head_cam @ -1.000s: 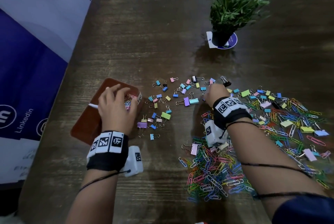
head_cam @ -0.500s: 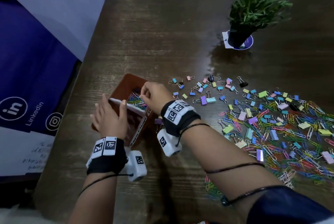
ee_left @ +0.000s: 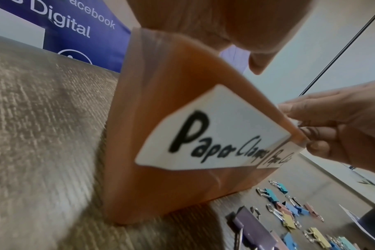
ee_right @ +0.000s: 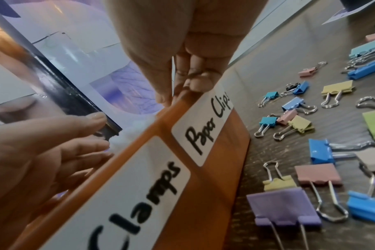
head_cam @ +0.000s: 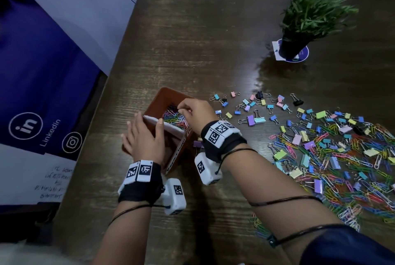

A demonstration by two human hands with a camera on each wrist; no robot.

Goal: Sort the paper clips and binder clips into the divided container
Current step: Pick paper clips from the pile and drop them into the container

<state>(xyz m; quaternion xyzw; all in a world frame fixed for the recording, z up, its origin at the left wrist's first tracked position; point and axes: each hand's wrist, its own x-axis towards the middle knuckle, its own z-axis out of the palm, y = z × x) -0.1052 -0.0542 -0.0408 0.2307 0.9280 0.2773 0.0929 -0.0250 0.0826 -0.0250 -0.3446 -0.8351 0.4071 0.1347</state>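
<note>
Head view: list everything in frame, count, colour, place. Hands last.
container: one, brown, left part of the table, near its left edge; white divider; two white labels on its side, "Paper Clamps" and "Paper Clips".
paper clips in container: many, mixed colours, far compartment.
loose paper clips: many, mixed colours, pile at right.
binder clips: many, pastel and a few black, scattered right of the container and through the pile.
plant: one, green, dark pot, far right.
table: one, dark wood.
banner: one, blue and white, left of the table.
left hand: rests on the container's near part, over the divider.
right hand: over the far compartment, fingertips pinched.
</note>
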